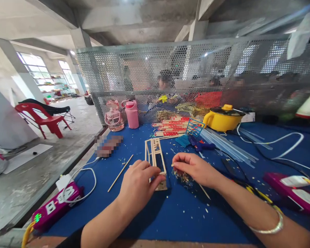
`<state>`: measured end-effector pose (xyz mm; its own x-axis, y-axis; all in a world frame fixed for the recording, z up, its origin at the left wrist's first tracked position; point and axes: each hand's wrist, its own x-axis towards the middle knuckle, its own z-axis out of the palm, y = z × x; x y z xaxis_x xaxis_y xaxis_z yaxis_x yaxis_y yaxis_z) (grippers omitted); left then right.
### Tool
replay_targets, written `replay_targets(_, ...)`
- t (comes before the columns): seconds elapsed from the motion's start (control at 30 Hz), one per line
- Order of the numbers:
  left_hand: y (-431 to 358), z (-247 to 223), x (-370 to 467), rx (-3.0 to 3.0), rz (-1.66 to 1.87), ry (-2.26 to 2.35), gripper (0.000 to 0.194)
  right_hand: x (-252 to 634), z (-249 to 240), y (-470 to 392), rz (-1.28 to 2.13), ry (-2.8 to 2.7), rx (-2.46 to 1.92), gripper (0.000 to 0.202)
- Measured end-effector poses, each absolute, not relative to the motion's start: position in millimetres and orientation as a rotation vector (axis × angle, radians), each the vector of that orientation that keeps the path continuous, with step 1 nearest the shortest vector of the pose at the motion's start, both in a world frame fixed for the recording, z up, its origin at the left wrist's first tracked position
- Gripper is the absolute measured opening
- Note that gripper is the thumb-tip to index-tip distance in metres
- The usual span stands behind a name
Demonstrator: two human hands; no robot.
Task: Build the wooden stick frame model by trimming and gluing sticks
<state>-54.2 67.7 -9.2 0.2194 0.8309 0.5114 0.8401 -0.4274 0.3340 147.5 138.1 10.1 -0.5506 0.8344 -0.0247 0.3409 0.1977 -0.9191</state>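
A small frame of thin wooden sticks [157, 151] stands in the middle of the blue tabletop, with a flat piece at its near end. My left hand [141, 179] is closed on the frame's near part, thumb and fingers pinching it. To the right, my right hand [196, 168] pinches a thin wooden stick [173, 165], whose pale tip shows at the fingertips. Another length of stick [205, 193] shows below that hand; I cannot tell if it is the same one. A loose stick [120, 173] lies left of my left hand.
Wood scraps [183, 177] lie near my right hand. Behind are a blue glue gun [200, 144], clear glue sticks [227, 146], bundled sticks [172, 126], a yellow pot [224, 120] and a pink bottle [132, 115]. Purple power strips [58, 206] flank the table; a perforated metal screen [144, 69] stands behind.
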Motion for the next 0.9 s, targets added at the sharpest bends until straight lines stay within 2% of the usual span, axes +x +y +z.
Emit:
replay_targets(0.2, 62.9, -0.5, -18.1, -2.628, -0.995, -1.717, 0.027, 159.2, 16.6, 144.0, 1.276, -1.989, -1.132, 0.021)
replay_targets(0.33, 68.1, -2.8, -17.8, -2.805, -1.006, -1.49, 0.024, 161.3, 13.3, 141.9, 1.254, -1.951, -1.13, 0.02)
replay_targets(0.5, 78.7, -16.9, -23.4, -2.859, -1.001, -1.165, 0.037, 165.3, 3.0, 143.6, 1.076, -1.828, -1.201, 0.022)
replay_targets(0.7, 103.5, -27.2, -42.4, -2.543, -0.991, -1.164, 0.021, 175.0, 1.4, 145.2, 0.881, -1.844, -1.277, 0.023)
replay_targets(0.9, 107.1, -22.9, -48.5, -2.603, -0.992, -1.06, 0.014, 177.4, 9.4, 140.4, 0.795, -1.858, -1.271, 0.019)
